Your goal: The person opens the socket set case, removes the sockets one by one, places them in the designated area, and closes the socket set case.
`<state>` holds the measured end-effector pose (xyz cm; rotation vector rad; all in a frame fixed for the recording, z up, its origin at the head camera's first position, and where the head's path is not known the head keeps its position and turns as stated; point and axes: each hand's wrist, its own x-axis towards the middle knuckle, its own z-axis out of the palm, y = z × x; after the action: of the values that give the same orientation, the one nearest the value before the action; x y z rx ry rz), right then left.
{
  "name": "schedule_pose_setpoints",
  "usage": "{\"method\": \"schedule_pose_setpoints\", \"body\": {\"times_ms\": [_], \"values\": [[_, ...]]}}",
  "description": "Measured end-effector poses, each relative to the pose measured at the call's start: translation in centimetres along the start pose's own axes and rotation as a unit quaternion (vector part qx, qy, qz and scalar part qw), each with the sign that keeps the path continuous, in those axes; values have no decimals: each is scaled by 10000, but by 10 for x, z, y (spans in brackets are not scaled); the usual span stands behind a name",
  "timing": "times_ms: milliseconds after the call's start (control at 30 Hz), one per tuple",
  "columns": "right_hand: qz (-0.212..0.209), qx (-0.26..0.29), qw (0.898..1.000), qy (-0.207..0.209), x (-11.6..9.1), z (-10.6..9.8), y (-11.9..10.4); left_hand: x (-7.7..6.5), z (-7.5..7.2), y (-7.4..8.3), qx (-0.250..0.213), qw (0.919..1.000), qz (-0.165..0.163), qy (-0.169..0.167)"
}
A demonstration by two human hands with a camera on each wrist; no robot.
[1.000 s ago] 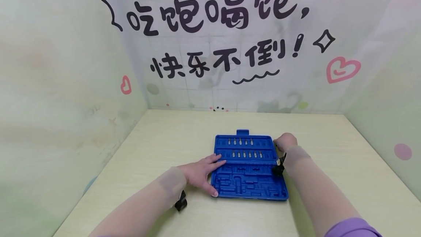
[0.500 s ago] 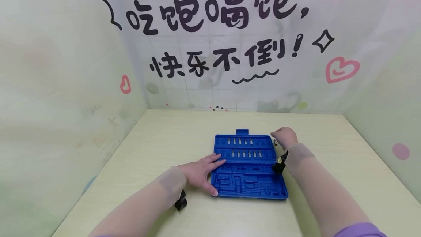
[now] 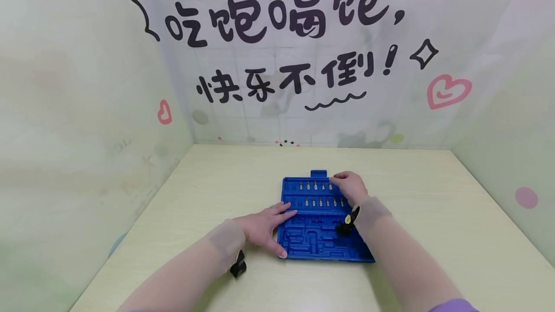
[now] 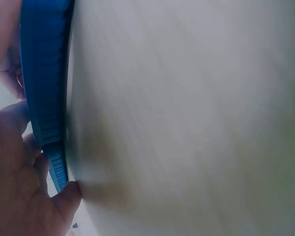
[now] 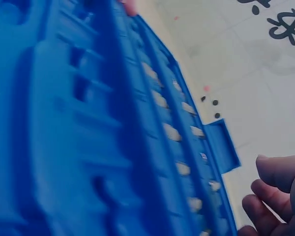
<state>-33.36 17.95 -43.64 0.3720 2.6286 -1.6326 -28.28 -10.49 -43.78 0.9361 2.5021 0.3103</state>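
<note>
A blue plastic bit case (image 3: 303, 249) lies unfolded on the table, its moulded inside facing up. Several small silver screwdriver bits (image 3: 321, 201) stand in two rows in the far half. My left hand (image 3: 262, 229) rests along the case's left side with fingers spread and straight; its thumb touches the near corner. Over the far right part of the case is my right hand (image 3: 353, 188), fingertips close to the end of the back row. In the right wrist view its fingers are bent and the thumb is extended; whether something small is pinched stays hidden.
The pale wooden table (image 3: 225, 172) extends around the case. A latch tab (image 3: 318, 174) sticks out from the case's far edge. Printed wall cloth (image 3: 260, 124) stands behind the table and at both sides. A small black camera sits on each wrist.
My right hand has moved left from beside the case's right edge to above the back row of bits. A small shiny piece seen by that edge is now out of sight. The left hand stays put.
</note>
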Motion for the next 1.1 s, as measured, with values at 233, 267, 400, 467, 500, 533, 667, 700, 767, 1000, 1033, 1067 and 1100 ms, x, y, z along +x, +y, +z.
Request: {"method": "schedule_pose_setpoints", "body": {"times_ms": [233, 267, 400, 467, 500, 533, 667, 700, 767, 1000, 1033, 1067, 1100], "values": [[164, -992, 9946, 277, -5, 7, 6, 0, 0, 0, 2, 10000, 21, -4], [165, -1057, 9938, 290, -5, 8, 7, 0, 0, 0, 2, 10000, 23, -5], [172, -1164, 9926, 285, -5, 10, 7, 1, 0, 0, -15, 10000, 31, 10], [209, -1218, 9920, 254, -4, 11, 6, 1, 0, -1, -23, 10000, 38, 20], [253, -1222, 9919, 229, -4, 11, 6, 1, 1, -1, -26, 10000, 41, 20], [291, -1227, 9918, 199, -3, 11, 6, 1, 1, -1, -35, 10000, 43, 19], [480, -1140, 9922, 143, -1, 13, 4, 2, 2, -2, -55, 10000, 58, 6], [518, -1126, 9922, 153, -1, 14, 4, 2, 2, -2, -60, 10000, 63, 5], [606, -1065, 9922, 214, 0, 15, 2, 2, 2, -2, -71, 10000, 67, 9], [699, -1134, 9903, 403, 1, 19, 0, 3, 3, -3, -41, 10000, 70, 24], [699, -1129, 9902, 426, 1, 19, 1, 3, 3, -3, -36, 10000, 72, 27], [690, -1132, 9902, 437, 2, 19, 1, 3, 3, -3, -39, 10000, 74, 30], [680, -1113, 9904, 451, 2, 20, 2, 3, 3, -4, -36, 10000, 81, 34]]}}
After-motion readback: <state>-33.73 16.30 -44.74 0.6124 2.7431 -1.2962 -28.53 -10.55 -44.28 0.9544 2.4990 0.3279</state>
